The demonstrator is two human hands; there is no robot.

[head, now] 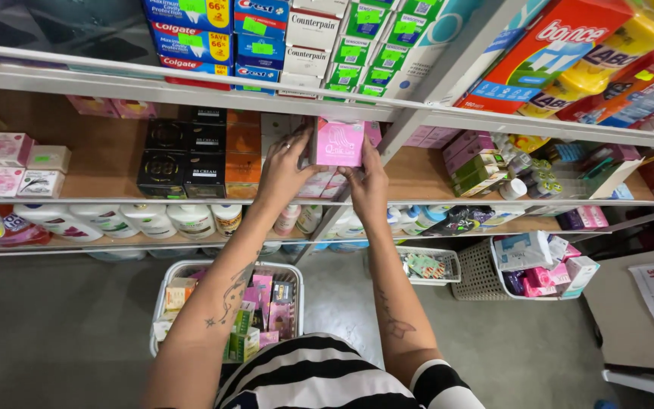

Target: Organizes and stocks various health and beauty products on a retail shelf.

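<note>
So I've got this pink box (pixel 339 142) up at the middle shelf (pixel 115 198), pretty much dead center of the frame, a bit above the middle. Both hands are on it. My left hand (pixel 285 168) wraps the box's left edge, fingers curled up around the side, ring showing. My right hand (pixel 369 184) comes in from lower right, fingers pinching the right edge and bottom corner. So it's clamped between the two, neither hand spread flat.

The box stands upright with its face toward me, long axis running roughly top to bottom in the frame, maybe tilted a hair. It sits straight ahead of both arms, right in front of the shelf post (pixel 387 144), with more pink boxes (pixel 319 184) just beneath it. Can't tell if it's resting on them or just held in the air.

Both hands are equally close since both touch it; the left one sits a bit higher up the box.

Black boxes (pixel 183 151) are just left of my left hand. A basket (pixel 191 267) of small packs sits at lower left, under my left forearm.
</note>
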